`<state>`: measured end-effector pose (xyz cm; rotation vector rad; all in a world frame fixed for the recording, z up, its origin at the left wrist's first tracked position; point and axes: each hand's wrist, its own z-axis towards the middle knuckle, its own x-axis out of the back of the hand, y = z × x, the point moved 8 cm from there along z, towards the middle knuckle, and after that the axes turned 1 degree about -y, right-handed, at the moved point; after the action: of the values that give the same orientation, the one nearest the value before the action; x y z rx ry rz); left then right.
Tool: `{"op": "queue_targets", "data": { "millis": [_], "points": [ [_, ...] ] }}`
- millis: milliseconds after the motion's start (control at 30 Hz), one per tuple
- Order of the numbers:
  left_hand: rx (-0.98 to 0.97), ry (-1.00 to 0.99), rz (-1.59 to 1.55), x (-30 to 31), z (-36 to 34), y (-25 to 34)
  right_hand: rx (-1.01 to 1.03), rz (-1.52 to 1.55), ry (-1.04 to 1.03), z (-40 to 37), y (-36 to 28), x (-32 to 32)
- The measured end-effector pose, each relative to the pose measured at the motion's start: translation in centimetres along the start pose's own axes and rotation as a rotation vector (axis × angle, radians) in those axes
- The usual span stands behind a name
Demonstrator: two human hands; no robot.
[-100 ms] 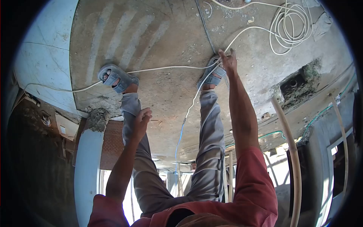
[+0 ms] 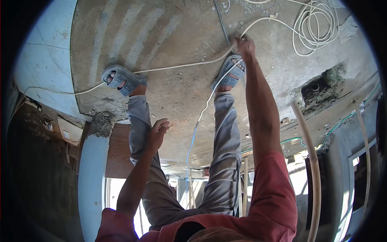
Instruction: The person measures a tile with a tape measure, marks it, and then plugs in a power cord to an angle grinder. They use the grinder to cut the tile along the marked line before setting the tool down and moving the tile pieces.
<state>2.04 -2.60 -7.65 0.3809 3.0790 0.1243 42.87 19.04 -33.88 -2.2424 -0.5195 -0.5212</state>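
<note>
My right hand [image 2: 246, 48] is closed on a white cable [image 2: 264, 18] just beyond the toe of my right sandal [image 2: 231, 72]. One length of the cable runs left from there past my left sandal [image 2: 123, 80]. Another white length crosses the right sandal and joins a thin blue wire [image 2: 189, 153] that leads back between my legs. My left hand [image 2: 158, 132] hangs beside my left shin with nothing in it, its fingers loosely bent and apart.
A coil of white cable [image 2: 316, 28] lies on the concrete floor at the upper right. Below it is a rough hole [image 2: 316, 88] in the floor. A wooden pole [image 2: 309, 153] stands at my right, and a dark cord [image 2: 221, 18] stretches ahead of my right foot.
My right hand has moved forward, away from me, with the white cable. The cable near the right sandal has shifted forward too. My left hand has moved slightly right, its fingers more apart.
</note>
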Motion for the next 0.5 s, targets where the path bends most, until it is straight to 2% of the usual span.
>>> {"op": "queue_targets", "data": {
  "millis": [33, 67, 100, 133, 167, 200, 267, 333, 400, 467, 500],
  "points": [
    [0.007, -0.038, -0.018, -1.1, -0.7, -0.6, -0.048, 0.679, -0.006, 1.1, -1.4, -0.4],
    [0.002, -0.074, -0.034, -2.1, -1.1, -0.8, 0.165, 0.895, 0.055, 2.8, -4.8, 1.0],
    [0.020, -0.059, -0.071, -2.6, -1.1, -1.3, 0.046, 1.050, 0.109, 2.4, -9.4, 3.3],
    [0.014, -0.051, -0.073, -2.9, -1.2, -1.2, 0.052, 1.054, 0.103, 3.0, -10.0, 3.5],
    [0.017, -0.069, -0.081, -3.4, -1.6, -1.3, -0.167, 1.036, 0.230, 3.5, -8.2, 4.1],
    [0.019, -0.086, -0.089, -3.7, -2.1, -1.3, -0.386, 1.006, 0.355, 3.7, -6.3, 5.0],
    [-0.008, -0.076, -0.113, -3.7, -2.4, -0.7, -0.460, 0.731, 0.169, 5.5, -0.4, 3.6],
    [-0.030, -0.079, -0.136, -3.8, -3.5, 0.4, 0.147, -0.560, 0.193, 1.5, -12.4, 6.7],
    [-0.062, -0.035, -0.171, -3.2, -4.3, 1.1, 0.112, -0.451, 0.111, 0.8, -8.1, 4.9],
    [-0.090, -0.016, -0.152, -3.0, -4.7, 2.3, -0.011, -0.271, -0.030, -3.2, -8.3, 4.2],
    [-0.119, 0.003, -0.199, -3.0, -4.8, 2.4, 0.161, -0.312, 0.001, -5.7, -8.5, 3.9]
  ]
}}
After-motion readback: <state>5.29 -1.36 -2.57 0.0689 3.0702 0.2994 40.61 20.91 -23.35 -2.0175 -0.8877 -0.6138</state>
